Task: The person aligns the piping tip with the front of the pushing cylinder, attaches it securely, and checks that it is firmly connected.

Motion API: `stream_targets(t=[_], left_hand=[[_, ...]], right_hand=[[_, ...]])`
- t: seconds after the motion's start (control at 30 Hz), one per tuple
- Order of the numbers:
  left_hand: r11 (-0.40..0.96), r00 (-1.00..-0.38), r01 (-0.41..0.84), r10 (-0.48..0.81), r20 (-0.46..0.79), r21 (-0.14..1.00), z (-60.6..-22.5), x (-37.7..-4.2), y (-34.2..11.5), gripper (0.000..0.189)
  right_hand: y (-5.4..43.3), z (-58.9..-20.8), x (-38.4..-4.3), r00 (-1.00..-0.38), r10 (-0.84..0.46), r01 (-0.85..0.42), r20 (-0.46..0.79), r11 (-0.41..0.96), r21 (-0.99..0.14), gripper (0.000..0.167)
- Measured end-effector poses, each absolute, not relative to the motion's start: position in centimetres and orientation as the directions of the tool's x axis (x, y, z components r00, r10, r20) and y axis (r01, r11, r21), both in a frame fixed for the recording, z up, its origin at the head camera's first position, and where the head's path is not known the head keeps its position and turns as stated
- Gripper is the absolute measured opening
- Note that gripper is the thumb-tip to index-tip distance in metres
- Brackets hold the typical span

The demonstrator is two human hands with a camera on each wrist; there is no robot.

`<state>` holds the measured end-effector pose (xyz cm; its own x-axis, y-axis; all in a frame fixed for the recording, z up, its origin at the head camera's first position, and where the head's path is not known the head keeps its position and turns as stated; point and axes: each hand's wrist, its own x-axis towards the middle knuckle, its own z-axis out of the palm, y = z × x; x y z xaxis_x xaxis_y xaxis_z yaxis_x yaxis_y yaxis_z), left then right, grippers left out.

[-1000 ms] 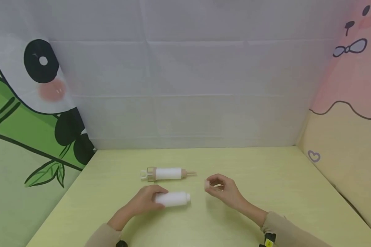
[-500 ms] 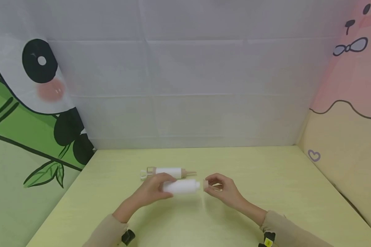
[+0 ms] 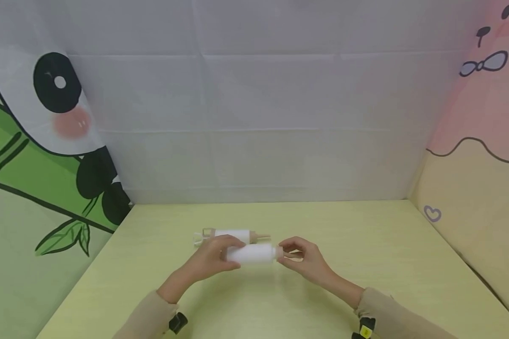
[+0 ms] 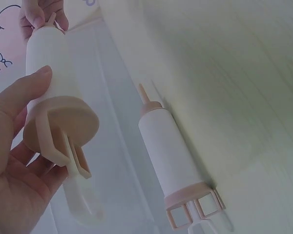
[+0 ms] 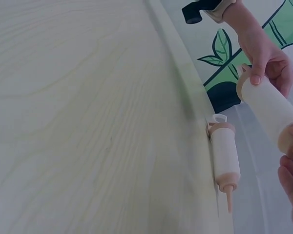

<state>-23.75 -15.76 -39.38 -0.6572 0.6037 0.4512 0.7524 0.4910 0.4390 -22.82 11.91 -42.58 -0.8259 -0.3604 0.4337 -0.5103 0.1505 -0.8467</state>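
My left hand [image 3: 212, 259] grips the white barrel of an icing syringe [image 3: 252, 253], raised and lying nearly level. In the left wrist view, its beige end collar [image 4: 83, 117] with finger loops and a translucent plunger handle [image 4: 83, 200] point back past my palm. At the barrel's front end, my right hand [image 3: 309, 261] pinches a beige nozzle cap [image 3: 279, 253], which meets the barrel's neck. The cap's thin tip reaches in between my right fingers and is partly hidden. Just behind lies a second icing syringe [image 5: 225, 153], complete with beige collar and thin nozzle.
Both syringes are over a pale yellow wood-grain table [image 3: 365, 245]. A white sheet [image 3: 263, 141] hangs along the back edge. Printed cartoon panels flank it, a panda [image 3: 57, 84] on the left and a pink figure [image 3: 483, 103] on the right.
My left hand has lifted the syringe up and to the right, bringing its neck against the nozzle cap. My right hand has barely moved; the second syringe has stayed put, now partly covered.
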Motion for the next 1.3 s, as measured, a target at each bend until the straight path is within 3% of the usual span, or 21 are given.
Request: stream_targets(t=[0.43, 0.63, 1.13, 1.3], left_hand=[[0.524, -0.700, 0.710, 0.594, 0.396, 0.470, -38.6, -23.3, -15.7, 0.039], [0.512, -0.715, 0.689, 0.593, 0.370, 0.513, -38.6, -23.3, -15.9, 0.039], [0.487, -0.736, 0.653, 0.589, 0.334, 0.581, -38.7, -23.1, -16.1, 0.038], [0.444, -0.705, 0.684, 0.608, 0.366, 0.579, -39.1, -23.2, -16.3, 0.038]], right_hand=[[11.6, -42.2, -22.6, -0.786, -0.380, -0.582, 0.488, 0.185, -0.792, 0.027], [11.3, -40.1, -21.3, -0.722, -0.406, -0.667, 0.560, 0.192, -0.720, 0.025], [11.8, -40.0, -21.4, -0.532, -0.473, -0.819, 0.702, 0.079, -0.568, 0.031], [11.8, -40.2, -21.3, -0.483, -0.479, -0.853, 0.733, 0.068, -0.518, 0.032]])
